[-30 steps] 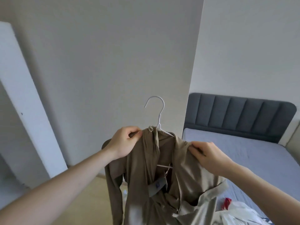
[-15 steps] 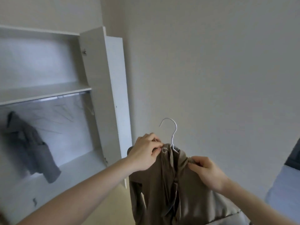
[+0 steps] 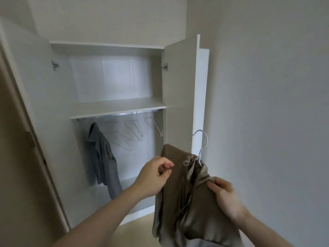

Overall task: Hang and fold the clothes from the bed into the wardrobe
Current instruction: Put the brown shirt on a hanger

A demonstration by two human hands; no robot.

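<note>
My right hand (image 3: 226, 196) grips the beige satin shirt (image 3: 192, 202) on its white wire hanger (image 3: 202, 145) before the open white wardrobe (image 3: 114, 107); left hand (image 3: 153, 177) loosely curled, empty. One-sided hold: I judge the shirt may slide off.

1. Looks like a bedroom at home: a built-in white wardrobe (image 3: 114, 107) with both doors open takes up the wall.
2. Under the wardrobe's shelf (image 3: 117, 106) there's a rail (image 3: 122, 114) with bare wire hangers (image 3: 133, 132) and a grey shirt (image 3: 103, 157) hanging.
3. Plain pale walls (image 3: 267, 86) right of the wardrobe.
</note>
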